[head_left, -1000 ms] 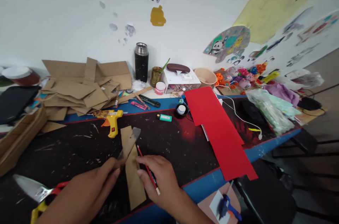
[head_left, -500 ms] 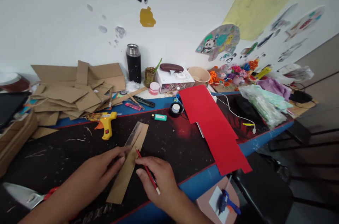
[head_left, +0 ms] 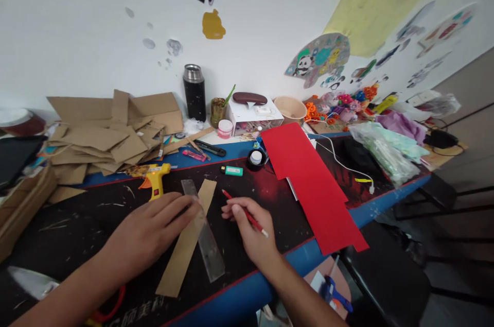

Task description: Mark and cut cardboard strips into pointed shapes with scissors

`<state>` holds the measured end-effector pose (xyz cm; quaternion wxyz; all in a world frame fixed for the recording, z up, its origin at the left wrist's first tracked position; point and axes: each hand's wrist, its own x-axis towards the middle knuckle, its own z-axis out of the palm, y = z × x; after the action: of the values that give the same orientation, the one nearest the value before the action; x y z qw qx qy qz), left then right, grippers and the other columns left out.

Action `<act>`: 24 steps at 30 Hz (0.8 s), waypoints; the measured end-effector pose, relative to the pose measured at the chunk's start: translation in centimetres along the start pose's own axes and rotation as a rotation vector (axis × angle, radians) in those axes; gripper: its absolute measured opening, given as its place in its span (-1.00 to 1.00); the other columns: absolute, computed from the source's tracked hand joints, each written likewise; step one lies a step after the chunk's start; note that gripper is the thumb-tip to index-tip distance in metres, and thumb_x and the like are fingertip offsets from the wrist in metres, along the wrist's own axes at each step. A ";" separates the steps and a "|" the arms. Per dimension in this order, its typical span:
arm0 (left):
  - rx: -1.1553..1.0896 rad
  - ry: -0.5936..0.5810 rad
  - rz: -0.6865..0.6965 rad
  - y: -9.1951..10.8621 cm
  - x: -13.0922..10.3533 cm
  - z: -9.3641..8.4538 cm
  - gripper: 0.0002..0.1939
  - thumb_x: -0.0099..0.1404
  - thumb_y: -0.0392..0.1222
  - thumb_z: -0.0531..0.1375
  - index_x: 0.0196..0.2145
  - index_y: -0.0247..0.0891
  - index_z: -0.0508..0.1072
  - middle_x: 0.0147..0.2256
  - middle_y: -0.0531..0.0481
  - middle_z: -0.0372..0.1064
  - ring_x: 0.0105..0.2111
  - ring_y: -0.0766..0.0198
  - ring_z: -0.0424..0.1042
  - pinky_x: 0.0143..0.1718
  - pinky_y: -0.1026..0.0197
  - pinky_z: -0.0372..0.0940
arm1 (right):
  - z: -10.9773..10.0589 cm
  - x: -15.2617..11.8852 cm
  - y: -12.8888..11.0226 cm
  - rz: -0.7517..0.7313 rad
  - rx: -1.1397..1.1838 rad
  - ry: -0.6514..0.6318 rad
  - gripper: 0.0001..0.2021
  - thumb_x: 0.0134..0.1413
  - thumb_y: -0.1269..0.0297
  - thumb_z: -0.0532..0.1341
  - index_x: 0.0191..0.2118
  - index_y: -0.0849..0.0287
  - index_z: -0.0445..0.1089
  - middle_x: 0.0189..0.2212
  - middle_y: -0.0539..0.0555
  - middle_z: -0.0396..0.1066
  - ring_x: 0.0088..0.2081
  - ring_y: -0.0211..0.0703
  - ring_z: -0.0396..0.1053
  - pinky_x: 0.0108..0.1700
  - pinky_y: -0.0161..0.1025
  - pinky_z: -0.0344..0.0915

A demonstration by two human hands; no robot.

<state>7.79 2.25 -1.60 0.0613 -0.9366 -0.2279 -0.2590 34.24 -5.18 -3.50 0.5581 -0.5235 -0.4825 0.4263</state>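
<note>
A clear plastic ruler (head_left: 211,255) lies slantwise across a narrow brown cardboard strip (head_left: 173,270) on the black mat. My left hand (head_left: 154,226) grips the ruler near its upper part, fingers closed over it where it crosses the strip. In my right hand (head_left: 255,247), just right of the ruler, is a red pencil (head_left: 253,221), its tip pointing up and left, apart from the cardboard. Partly under my left forearm are scissors (head_left: 31,281), their red handle showing on the other side.
A yellow glue gun (head_left: 156,178) lies beyond my left hand, before a cardboard pile (head_left: 96,136). A green lighter-like item (head_left: 233,171) lies mid-table, and red stepped sheets (head_left: 309,183) to the right. A black flask (head_left: 194,95) stands by the wall. Black stools (head_left: 389,275) stand beside the table.
The ruler has turned from lying along the strip to crossing it, under my left hand. My right hand has lifted the pencil off the cardboard and moved right.
</note>
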 end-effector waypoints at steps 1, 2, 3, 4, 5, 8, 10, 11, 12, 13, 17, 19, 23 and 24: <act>0.004 -0.038 0.039 -0.1 0.1 0.8 -0.52 0.54 -0.43 0.03 0.26 -0.22 0.53 0.08 -0.17 0.61 0.08 0.04 0.55 0.08 0.10 0.50 | -0.2 0.6 -0.1 0.005 0.018 0.018 -0.69 0.50 0.00 0.30 -0.06 0.13 0.66 -0.21 0.17 0.73 -0.25 -0.05 0.73 -0.15 -0.20 0.62; 0.007 -0.070 0.062 -0.2 0.2 1.6 -0.51 0.51 -0.46 0.04 0.26 -0.23 0.53 0.09 -0.18 0.61 0.11 0.02 0.54 0.09 0.09 0.50 | -0.3 1.1 -0.3 0.007 0.037 0.031 -0.69 0.49 -0.02 0.31 -0.06 0.13 0.65 -0.21 0.16 0.73 -0.26 -0.06 0.72 -0.16 -0.20 0.62; 0.010 -0.098 0.081 -0.3 0.2 2.2 -0.49 0.48 -0.48 0.06 0.26 -0.24 0.54 0.09 -0.19 0.60 0.13 0.01 0.53 0.11 0.08 0.49 | -0.4 1.7 -0.4 0.008 0.052 0.037 -0.68 0.48 -0.03 0.32 -0.06 0.13 0.65 -0.21 0.16 0.73 -0.26 -0.06 0.72 -0.17 -0.21 0.62; 0.014 -0.119 0.094 -0.5 0.3 2.8 -0.48 0.46 -0.50 0.06 0.24 -0.24 0.55 0.09 -0.19 0.61 0.15 0.01 0.53 0.14 0.06 0.49 | -0.4 2.2 -0.4 0.006 0.067 0.043 -0.67 0.47 -0.04 0.33 -0.05 0.13 0.65 -0.20 0.16 0.73 -0.27 -0.06 0.72 -0.18 -0.21 0.61; 0.020 -0.131 0.106 -0.6 0.3 3.3 -0.47 0.44 -0.52 0.05 0.23 -0.25 0.56 0.09 -0.19 0.61 0.15 0.02 0.53 0.17 0.06 0.48 | -0.3 2.7 -0.4 0.007 0.079 0.044 -0.67 0.47 -0.05 0.33 -0.05 0.13 0.65 -0.20 0.16 0.73 -0.27 -0.07 0.71 -0.18 -0.21 0.61; 0.027 -0.151 0.135 -0.9 0.1 4.1 -0.43 0.41 -0.55 0.01 0.22 -0.26 0.56 0.11 -0.17 0.62 0.17 0.04 0.53 0.24 0.06 0.44 | 0.3 3.9 0.0 0.010 0.103 0.015 -0.66 0.46 -0.06 0.33 -0.05 0.13 0.63 -0.19 0.16 0.73 -0.28 -0.08 0.71 -0.19 -0.22 0.60; 0.013 -0.152 0.132 -1.1 -0.2 4.4 -0.41 0.40 -0.55 0.01 0.24 -0.25 0.56 0.14 -0.17 0.61 0.21 0.04 0.51 0.27 0.05 0.43 | 0.8 4.3 0.6 0.002 0.117 0.012 -0.66 0.46 -0.06 0.32 -0.06 0.13 0.63 -0.21 0.15 0.72 -0.30 -0.10 0.70 -0.20 -0.22 0.59; 0.002 -0.150 0.128 -1.1 -0.3 4.5 -0.41 0.40 -0.54 0.02 0.24 -0.25 0.56 0.15 -0.17 0.61 0.22 0.03 0.51 0.28 0.04 0.42 | 1.0 4.4 1.0 0.002 0.120 0.011 -0.67 0.47 -0.05 0.32 -0.06 0.14 0.62 -0.22 0.15 0.72 -0.30 -0.10 0.70 -0.21 -0.22 0.58; -0.007 -0.148 0.123 -1.1 -0.5 4.5 -0.41 0.40 -0.53 0.03 0.25 -0.26 0.56 0.17 -0.17 0.60 0.23 0.02 0.51 0.28 0.04 0.42 | 1.2 4.4 1.4 0.004 0.120 0.009 -0.67 0.47 -0.04 0.32 -0.07 0.14 0.62 -0.23 0.14 0.72 -0.32 -0.12 0.69 -0.22 -0.23 0.57; -0.014 -0.146 0.118 -1.1 -0.6 4.6 -0.42 0.40 -0.53 0.04 0.25 -0.26 0.56 0.17 -0.17 0.60 0.23 0.02 0.51 0.28 0.04 0.42 | 1.2 4.4 1.8 0.010 0.117 0.006 -0.68 0.47 -0.03 0.32 -0.07 0.14 0.62 -0.25 0.14 0.71 -0.33 -0.13 0.68 -0.24 -0.25 0.56; -0.030 -0.171 0.081 -0.7 -0.9 4.7 -0.42 0.41 -0.53 0.03 0.26 -0.29 0.56 0.20 -0.14 0.59 0.26 0.04 0.49 0.31 0.05 0.41 | 1.0 4.0 2.9 0.050 0.096 0.009 -0.70 0.47 0.00 0.32 -0.08 0.15 0.63 -0.30 0.11 0.70 -0.39 -0.17 0.65 -0.32 -0.30 0.51; -0.056 -0.175 0.058 -0.5 -1.1 4.8 -0.42 0.42 -0.53 0.03 0.28 -0.29 0.55 0.22 -0.15 0.58 0.29 0.04 0.46 0.34 0.05 0.39 | 0.9 3.8 3.0 0.065 0.097 0.021 -0.70 0.47 0.00 0.31 -0.08 0.14 0.63 -0.30 0.11 0.70 -0.40 -0.18 0.64 -0.33 -0.30 0.51; -0.110 -0.171 0.011 -0.2 -1.6 4.7 -0.38 0.42 -0.51 0.03 0.33 -0.27 0.51 0.27 -0.16 0.55 0.34 0.03 0.43 0.34 0.02 0.41 | 0.9 3.8 2.8 0.069 0.078 0.027 -0.72 0.48 0.03 0.30 -0.06 0.13 0.62 -0.29 0.12 0.70 -0.42 -0.19 0.62 -0.34 -0.30 0.51; -0.116 -0.173 0.014 -0.2 -1.6 4.7 -0.37 0.41 -0.51 0.03 0.34 -0.27 0.50 0.27 -0.16 0.55 0.34 0.03 0.43 0.32 0.02 0.43 | 0.9 3.8 2.7 0.065 0.069 0.023 -0.73 0.49 0.04 0.30 -0.06 0.13 0.62 -0.29 0.11 0.69 -0.42 -0.19 0.62 -0.34 -0.30 0.51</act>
<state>8.57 2.91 -6.46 -0.0112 -0.9590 -0.2104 -0.1896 34.08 -1.06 -5.85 0.5672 -0.5242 -0.4437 0.4544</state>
